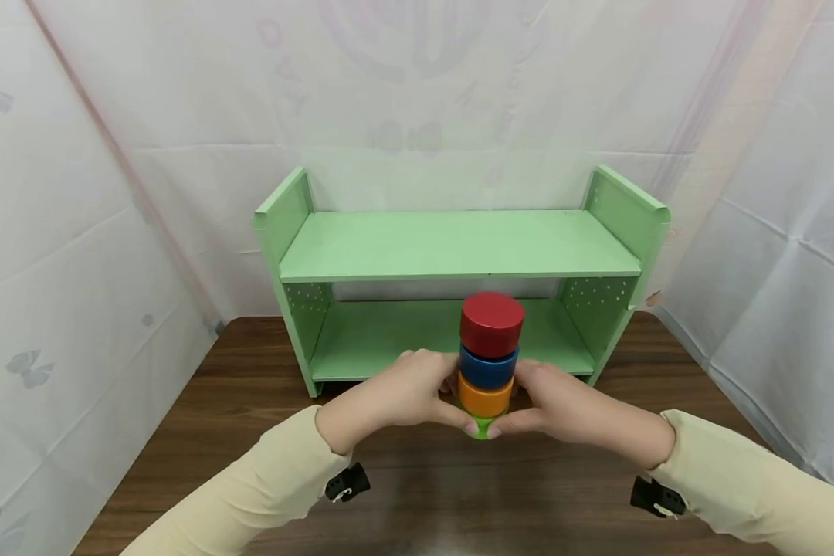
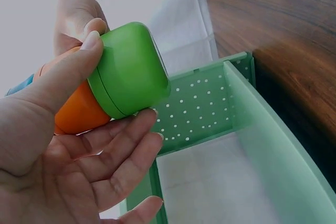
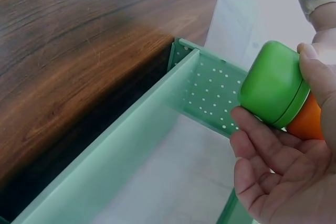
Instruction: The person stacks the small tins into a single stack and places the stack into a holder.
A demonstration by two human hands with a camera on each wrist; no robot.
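A stack of round coloured pieces is held upright between both hands, in front of the shelf. From the top come a red piece, a blue piece, an orange piece and a green piece with rounded lower edges. My left hand grips the stack low on its left side, its thumb on the green piece and its fingers behind and under. On the opposite side my right hand pinches the same lower part with thumb and fingers. Most fingers are hidden in the head view.
A green two-tier shelf with raised side panels stands on the dark wooden table, behind the hands. White patterned cloth hangs behind it and at both sides. A black strap device is worn on each wrist.
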